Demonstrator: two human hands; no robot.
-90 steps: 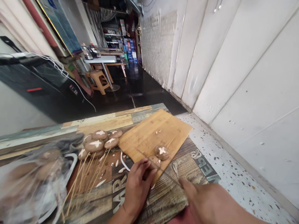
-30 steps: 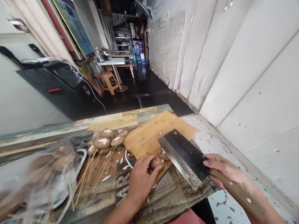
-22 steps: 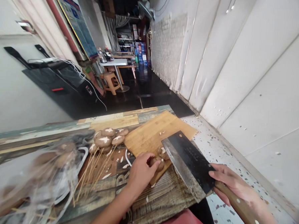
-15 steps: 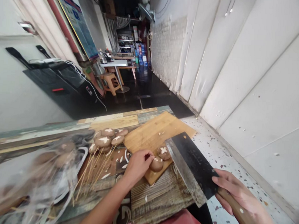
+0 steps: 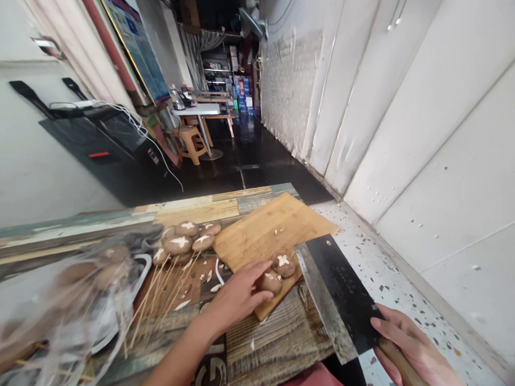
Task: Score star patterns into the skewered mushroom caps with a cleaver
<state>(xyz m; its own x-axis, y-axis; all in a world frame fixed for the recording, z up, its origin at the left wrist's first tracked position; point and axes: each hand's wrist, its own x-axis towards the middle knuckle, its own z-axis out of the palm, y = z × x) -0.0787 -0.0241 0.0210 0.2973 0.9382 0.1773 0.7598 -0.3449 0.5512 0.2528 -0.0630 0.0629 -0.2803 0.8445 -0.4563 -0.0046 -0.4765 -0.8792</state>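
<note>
cleaver now off mushroom

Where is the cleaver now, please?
In the head view, the cleaver is right of centre, in the right hand, right of the two mushrooms on the cutting board.

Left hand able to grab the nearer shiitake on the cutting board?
Probably yes: the left hand is open beside that shiitake, and the cleaver in the right hand is off to the other side.

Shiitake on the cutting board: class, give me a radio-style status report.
Right hand gripping cleaver. Left hand open at nearer shiitake, contact unclear. Farther shiitake bears white cross. Possible clutter: small pale scraps on cutting board.
</note>
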